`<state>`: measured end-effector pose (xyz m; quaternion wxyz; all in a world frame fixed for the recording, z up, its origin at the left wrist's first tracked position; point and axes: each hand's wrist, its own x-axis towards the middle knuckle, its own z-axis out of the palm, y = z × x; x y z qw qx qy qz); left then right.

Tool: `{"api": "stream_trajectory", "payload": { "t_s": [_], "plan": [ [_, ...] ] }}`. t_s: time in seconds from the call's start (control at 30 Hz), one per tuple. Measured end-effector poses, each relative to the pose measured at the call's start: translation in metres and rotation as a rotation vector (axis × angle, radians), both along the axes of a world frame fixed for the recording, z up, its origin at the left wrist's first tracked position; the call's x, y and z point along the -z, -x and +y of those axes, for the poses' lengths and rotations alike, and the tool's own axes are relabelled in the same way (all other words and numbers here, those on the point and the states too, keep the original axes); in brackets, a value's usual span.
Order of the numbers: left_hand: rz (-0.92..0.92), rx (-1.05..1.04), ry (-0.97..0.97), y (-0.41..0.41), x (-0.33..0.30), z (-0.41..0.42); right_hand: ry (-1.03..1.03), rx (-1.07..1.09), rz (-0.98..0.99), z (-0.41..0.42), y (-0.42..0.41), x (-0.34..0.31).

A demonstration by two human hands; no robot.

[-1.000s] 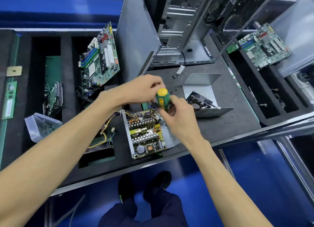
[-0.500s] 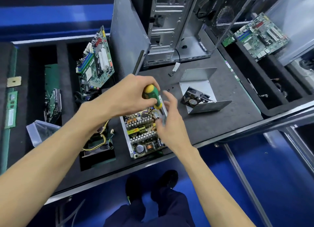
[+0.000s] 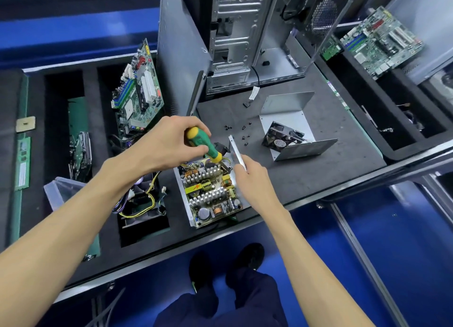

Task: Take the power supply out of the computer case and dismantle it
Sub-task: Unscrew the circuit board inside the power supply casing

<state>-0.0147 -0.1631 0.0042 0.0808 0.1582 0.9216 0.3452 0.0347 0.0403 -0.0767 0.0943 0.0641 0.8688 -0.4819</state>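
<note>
opened power supply (image 3: 210,192) at the near edge of the workbench (image 3: 318,165), both hands on it

the left hand (image 3: 169,143) is curled round a green-and-yellow screwdriver (image 3: 204,144), tip down at the unit's far end. the right hand (image 3: 250,174) pinches the unit's right side wall (image 3: 236,151). its removed cover (image 3: 291,121) with the fan (image 3: 282,139) lies just right; loose screws (image 3: 241,130) between; the computer case (image 3: 235,37) stands behind.

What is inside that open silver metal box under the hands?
Inside the open silver metal power supply box: a circuit board with finned heatsinks, copper coils and capacitors. The far corner is hidden behind the green-and-yellow screwdriver.
</note>
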Motion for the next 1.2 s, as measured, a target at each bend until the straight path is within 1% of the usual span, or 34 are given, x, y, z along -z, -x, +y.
{"api": "stream_trajectory", "payload": {
  "t_s": [0.17, 0.37, 0.73, 0.97, 1.13, 1.2],
  "plan": [
    [0.036, -0.007, -0.03, -0.001, 0.0, 0.0, 0.033, 0.001, -0.014, 0.002, 0.001, -0.001],
    [0.038, 0.002, -0.018, -0.001, -0.001, 0.002, 0.061, 0.0, -0.032, 0.003, 0.0, -0.001],
    [0.071, 0.015, 0.02, 0.0, -0.003, 0.004, 0.027, -0.012, -0.022, 0.001, -0.001, -0.007],
    [0.107, 0.037, 0.085, 0.003, -0.005, 0.007, 0.039, 0.015, -0.023, 0.002, -0.001, -0.004],
    [0.237, 0.063, 0.194, 0.004, -0.008, 0.021, 0.024, 0.027, -0.047, 0.003, 0.001, 0.0],
    [0.261, 0.066, 0.217, 0.005, -0.009, 0.026, 0.023, 0.03, -0.049, 0.003, 0.001, 0.001]
  ]
}}
